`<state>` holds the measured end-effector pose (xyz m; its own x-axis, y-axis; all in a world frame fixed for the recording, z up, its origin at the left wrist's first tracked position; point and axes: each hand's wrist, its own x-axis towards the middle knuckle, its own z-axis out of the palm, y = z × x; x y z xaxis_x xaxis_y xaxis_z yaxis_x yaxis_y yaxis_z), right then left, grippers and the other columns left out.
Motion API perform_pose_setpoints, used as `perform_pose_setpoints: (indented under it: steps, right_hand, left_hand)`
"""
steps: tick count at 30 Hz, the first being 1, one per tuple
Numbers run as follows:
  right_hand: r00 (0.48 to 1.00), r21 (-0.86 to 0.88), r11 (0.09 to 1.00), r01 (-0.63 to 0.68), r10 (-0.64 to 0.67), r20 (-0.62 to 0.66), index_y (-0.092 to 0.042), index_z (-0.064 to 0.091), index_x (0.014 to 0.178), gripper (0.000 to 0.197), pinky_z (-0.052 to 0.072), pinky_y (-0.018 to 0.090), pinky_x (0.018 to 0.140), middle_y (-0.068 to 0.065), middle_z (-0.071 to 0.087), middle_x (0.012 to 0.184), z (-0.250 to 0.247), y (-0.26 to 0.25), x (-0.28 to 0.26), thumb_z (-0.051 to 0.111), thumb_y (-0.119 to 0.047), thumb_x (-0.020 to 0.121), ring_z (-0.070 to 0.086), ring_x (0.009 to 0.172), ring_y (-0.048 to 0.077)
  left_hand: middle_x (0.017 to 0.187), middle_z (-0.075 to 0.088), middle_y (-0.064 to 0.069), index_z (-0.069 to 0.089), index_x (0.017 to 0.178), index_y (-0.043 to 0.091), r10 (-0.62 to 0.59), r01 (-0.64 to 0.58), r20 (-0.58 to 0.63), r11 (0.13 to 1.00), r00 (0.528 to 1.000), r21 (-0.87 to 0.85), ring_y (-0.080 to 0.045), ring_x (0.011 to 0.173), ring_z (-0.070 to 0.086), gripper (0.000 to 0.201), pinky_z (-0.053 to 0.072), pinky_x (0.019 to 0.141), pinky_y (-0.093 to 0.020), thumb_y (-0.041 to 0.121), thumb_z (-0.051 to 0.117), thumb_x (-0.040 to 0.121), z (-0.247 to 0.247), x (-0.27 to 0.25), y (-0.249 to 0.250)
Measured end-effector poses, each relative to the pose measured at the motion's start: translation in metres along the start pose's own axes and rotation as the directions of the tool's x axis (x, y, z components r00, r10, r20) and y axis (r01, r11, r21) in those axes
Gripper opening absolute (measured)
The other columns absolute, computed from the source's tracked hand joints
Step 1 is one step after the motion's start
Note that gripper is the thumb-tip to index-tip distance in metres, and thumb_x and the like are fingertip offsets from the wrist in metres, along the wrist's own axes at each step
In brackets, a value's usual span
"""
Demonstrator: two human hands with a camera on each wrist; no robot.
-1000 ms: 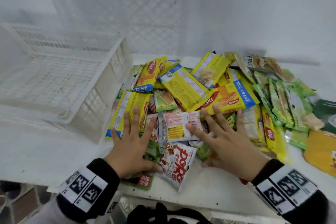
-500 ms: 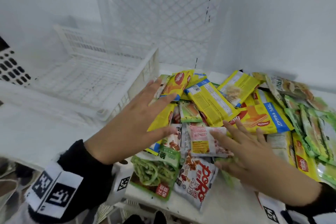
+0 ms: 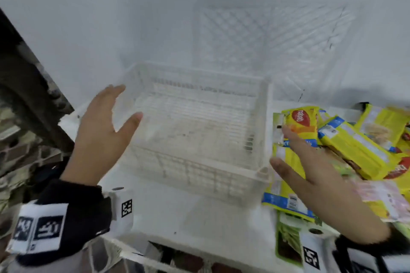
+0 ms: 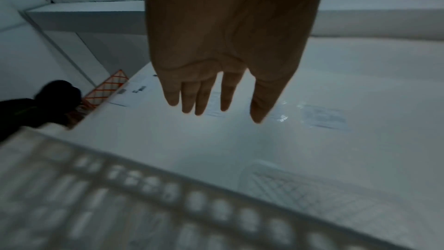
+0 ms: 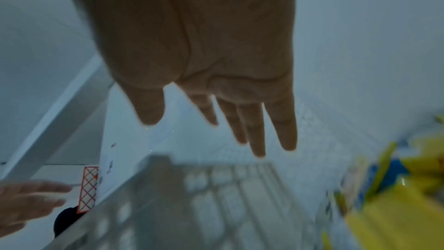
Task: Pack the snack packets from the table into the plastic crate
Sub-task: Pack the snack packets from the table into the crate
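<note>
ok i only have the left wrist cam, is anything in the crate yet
observer: no, the head view shows no packets inside the plastic crate.
operator: and the other hand
observer: the right hand is open over the snack packets piled right of the crate, holding nothing.
operator: am i touching it on my side
observer: cannot tell; the left hand hovers open at the crate's left edge.

Both hands up in the air, palms down, nothing held. Left hand (image 3: 97, 137) is raised w/ fingers (image 4: 187, 94) straight and close together, thumb splayed out to the side. Right hand (image 3: 319, 186) is flat too, fingers (image 5: 252, 130) stretched fwd and a bit fanned. Black sleeves w/ white marker bands on both wrists.
</note>
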<state>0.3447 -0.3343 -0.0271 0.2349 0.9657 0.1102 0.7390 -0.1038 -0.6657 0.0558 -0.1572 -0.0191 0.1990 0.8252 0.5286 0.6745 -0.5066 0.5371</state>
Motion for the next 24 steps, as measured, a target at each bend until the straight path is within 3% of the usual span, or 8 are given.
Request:
perform_pose_setpoints:
  steps: [2,4,6,9,13,17,22,24]
  right_hand:
    - [0.988,0.199,0.978,-0.066,0.093,-0.127,-0.04,0.013,0.146,0.077,0.023,0.02,0.11,-0.023,0.021,0.15,0.027,-0.01,0.004,0.043,-0.061,0.078,0.026,0.136,-0.004]
    - [0.947,0.41,0.903,-0.126,0.233,-0.222,-0.035,0.017,0.148,0.075,0.034,0.026,0.106,-0.017,0.031,0.147,0.048,-0.017,0.008,0.054,-0.046,0.083,0.037,0.131,0.003]
    - [0.911,0.564,0.814,-0.14,0.329,-0.248,-0.03,0.023,0.147,0.069,0.042,0.022,0.097,-0.011,0.045,0.138,0.064,-0.022,0.01,0.059,-0.024,0.089,0.048,0.123,0.007]
    - [0.895,0.644,0.752,-0.143,0.376,-0.24,-0.023,0.035,0.144,0.057,0.04,0.041,0.106,-0.003,0.051,0.137,0.079,-0.024,0.01,0.052,-0.005,0.093,0.05,0.124,0.015]
    - [0.892,0.665,0.725,-0.178,0.405,-0.203,-0.026,0.038,0.143,0.059,0.04,0.047,0.105,-0.005,0.053,0.136,0.079,-0.028,0.011,0.04,0.002,0.091,0.051,0.123,0.017]
    - [0.903,0.653,0.736,-0.176,0.386,-0.191,-0.028,0.048,0.133,0.061,0.044,0.046,0.099,-0.001,0.061,0.126,0.077,-0.026,0.01,0.035,0.008,0.086,0.056,0.116,0.023]
    - [0.896,0.664,0.721,-0.198,0.408,-0.175,-0.033,0.057,0.121,0.06,0.05,0.02,0.066,-0.013,0.07,0.104,0.071,-0.018,0.007,0.032,0.008,0.086,0.066,0.088,0.006]
    - [0.883,0.668,0.718,-0.198,0.426,-0.196,-0.031,0.06,0.115,0.058,0.047,0.02,0.06,-0.016,0.069,0.087,0.065,-0.011,0.005,0.033,0.009,0.085,0.063,0.075,0.005]
  left_hand:
    - [0.134,0.05,-0.014,0.047,0.131,0.011,-0.081,0.078,-0.124,0.997,0.989,-0.028,-0.028,0.125,0.044,0.049,0.031,0.107,-0.036,0.032,0.061,0.089,-0.013,0.012,-0.052]
    - [0.124,0.053,-0.022,0.048,0.126,0.009,-0.243,0.225,-0.166,0.967,0.956,-0.117,-0.038,0.115,0.051,0.048,0.041,0.101,-0.051,0.034,0.06,0.086,-0.022,0.03,-0.112]
    - [0.126,0.053,-0.023,0.042,0.131,0.008,-0.404,0.386,-0.055,0.901,0.913,-0.198,-0.041,0.115,0.052,0.057,0.043,0.097,-0.054,0.035,0.059,0.085,-0.028,0.048,-0.162]
    - [0.135,0.05,-0.02,0.041,0.136,0.013,-0.49,0.528,0.197,0.783,0.849,-0.328,-0.037,0.121,0.05,0.052,0.04,0.099,-0.047,0.032,0.056,0.09,-0.024,0.064,-0.203]
    - [0.114,0.066,-0.004,0.052,0.128,0.016,-0.428,0.607,0.435,0.482,0.792,-0.631,-0.015,0.094,0.066,0.034,0.054,0.085,-0.03,0.012,0.043,0.095,-0.015,0.064,-0.211]
    - [0.091,0.072,0.004,0.07,0.105,0.021,-0.315,0.578,0.487,0.5,0.815,-0.645,-0.009,0.079,0.068,0.04,0.056,0.069,-0.019,0.015,0.035,0.086,-0.007,0.051,-0.201]
    - [0.099,0.072,0.001,0.07,0.106,0.028,-0.291,0.532,0.448,0.532,0.846,-0.659,-0.014,0.087,0.069,0.04,0.049,0.084,-0.037,0.032,0.043,0.078,-0.005,0.039,-0.195]
    - [0.108,0.07,-0.001,0.067,0.114,0.027,-0.246,0.515,0.46,0.54,0.853,-0.665,-0.015,0.096,0.067,0.042,0.049,0.084,-0.038,0.031,0.041,0.08,-0.003,0.034,-0.19]
